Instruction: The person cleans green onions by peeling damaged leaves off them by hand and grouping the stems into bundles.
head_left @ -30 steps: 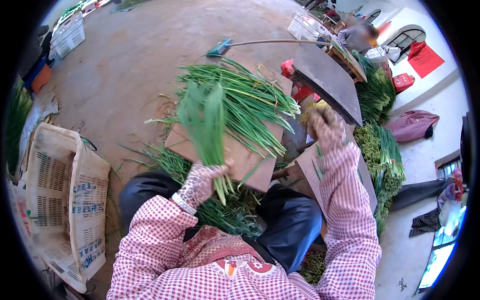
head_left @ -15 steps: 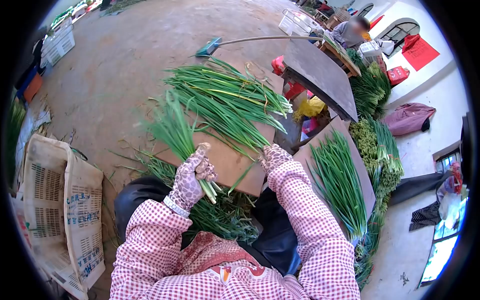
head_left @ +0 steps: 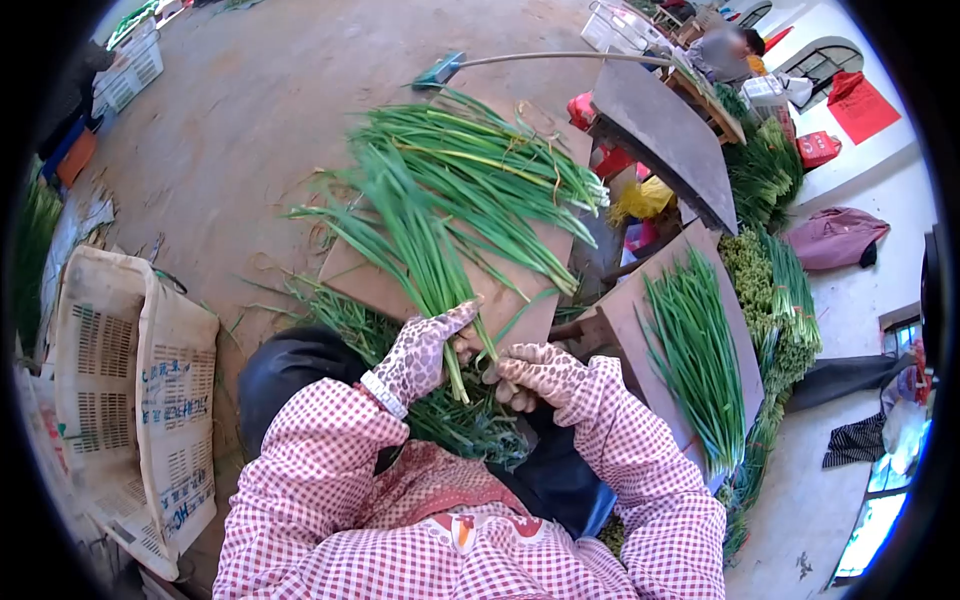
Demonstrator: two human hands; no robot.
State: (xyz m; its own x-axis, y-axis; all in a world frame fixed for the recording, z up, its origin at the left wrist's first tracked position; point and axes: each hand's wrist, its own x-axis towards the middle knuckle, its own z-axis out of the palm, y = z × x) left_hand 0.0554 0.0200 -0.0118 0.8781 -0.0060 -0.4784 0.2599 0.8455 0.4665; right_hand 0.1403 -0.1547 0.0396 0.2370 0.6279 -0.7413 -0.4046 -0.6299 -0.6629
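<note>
My left hand (head_left: pixel 428 352), in a spotted glove, is closed around a bunch of green chives (head_left: pixel 425 255). The pale stem ends stick out below the fist, and the leaves fan away over the board (head_left: pixel 350 262). Close beside it, my gloved right hand (head_left: pixel 540 376) has its fingers pinched on a chive stalk (head_left: pixel 487 342) at the right side of that bunch. Behind, a larger loose pile of chives (head_left: pixel 500 165) lies on the board, white ends to the right. Several leaves of the pile are covered by the held bunch.
A second board at right carries a row of chives (head_left: pixel 695 360). Tied green bundles (head_left: pixel 790 290) line the wall. A white plastic crate (head_left: pixel 175 400) leans at left. Loose leaves (head_left: pixel 455 425) lie between my knees. A broom (head_left: pixel 440 70) lies beyond, and a person (head_left: pixel 725 52) sits farther back.
My right hand has left the pile and come back toward my body, beside the left hand. The left hand has moved right with its bunch, whose leaves now overlap the pile.
</note>
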